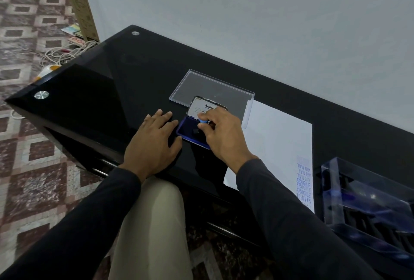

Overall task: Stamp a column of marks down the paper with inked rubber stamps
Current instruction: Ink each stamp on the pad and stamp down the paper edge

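A black glass table [116, 91] filled the view, running from ten o'clock to four. On it lay the paper [280, 141], its long axis stretching from one o'clock towards five, with a column of blue marks [303, 181] — AIR MAIL, FRAGILE and one too blurred to read — along its edge at five o'clock. A clear box [367, 210] of spare stamps sat at four o'clock, cut off by the frame. A clear lid [212, 91] lay at twelve o'clock of the open ink pad [190, 133].

The left hand [154, 145] rested flat, fingers spread, touching the pad at its nine o'clock side. The right hand [224, 136] pinched the blue-topped stamp [202, 123] between curled fingers, its base on the pad. The stamp face was hidden — its wording could not be told.

From the stamp, the free paper lay at three o'clock, and the right hand was nearer it.
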{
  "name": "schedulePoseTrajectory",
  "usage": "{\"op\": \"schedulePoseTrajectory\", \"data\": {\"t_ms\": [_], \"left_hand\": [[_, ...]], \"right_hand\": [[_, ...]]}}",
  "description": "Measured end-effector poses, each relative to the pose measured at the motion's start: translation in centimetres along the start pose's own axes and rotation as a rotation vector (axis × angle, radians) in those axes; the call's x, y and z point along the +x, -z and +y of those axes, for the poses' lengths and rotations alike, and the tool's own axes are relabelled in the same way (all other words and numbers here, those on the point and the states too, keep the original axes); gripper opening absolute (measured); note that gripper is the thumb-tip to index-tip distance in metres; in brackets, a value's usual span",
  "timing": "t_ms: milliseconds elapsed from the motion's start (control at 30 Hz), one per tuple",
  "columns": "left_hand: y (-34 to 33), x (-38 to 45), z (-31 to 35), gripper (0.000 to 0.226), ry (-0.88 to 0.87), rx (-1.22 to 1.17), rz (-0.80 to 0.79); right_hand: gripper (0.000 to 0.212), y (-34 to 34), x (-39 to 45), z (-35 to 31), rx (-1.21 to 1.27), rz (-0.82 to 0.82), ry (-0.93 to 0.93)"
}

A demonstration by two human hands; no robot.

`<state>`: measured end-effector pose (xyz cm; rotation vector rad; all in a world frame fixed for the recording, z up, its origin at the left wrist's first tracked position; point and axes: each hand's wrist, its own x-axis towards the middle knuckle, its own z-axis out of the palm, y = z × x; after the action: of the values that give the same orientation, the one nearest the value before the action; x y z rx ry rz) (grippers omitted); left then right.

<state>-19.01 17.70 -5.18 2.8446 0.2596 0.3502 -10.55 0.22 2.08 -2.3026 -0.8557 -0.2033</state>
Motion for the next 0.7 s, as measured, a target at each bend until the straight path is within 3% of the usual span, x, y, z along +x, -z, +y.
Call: {"op": "schedulePoseTrajectory", "data": {"t_ms": [233, 467, 700], "left_hand": [[0.09, 0.01, 0.13, 0.064, 0.006, -0.001, 0.002], [0.08, 0.0, 0.08, 0.065, 0.001, -0.011, 0.006], [-0.05, 0.01, -0.02, 0.062, 0.003, -0.009, 0.005]], "right_hand": [[0.007, -0.09, -0.26, -0.12, -0.011, 0.019, 0.015], [0.021, -0.55, -0.07, -0.19, -0.003, 0.037, 0.004], [0.017, -0.56, -0.05, -0.17, 0.044, 0.065, -0.02]]}}
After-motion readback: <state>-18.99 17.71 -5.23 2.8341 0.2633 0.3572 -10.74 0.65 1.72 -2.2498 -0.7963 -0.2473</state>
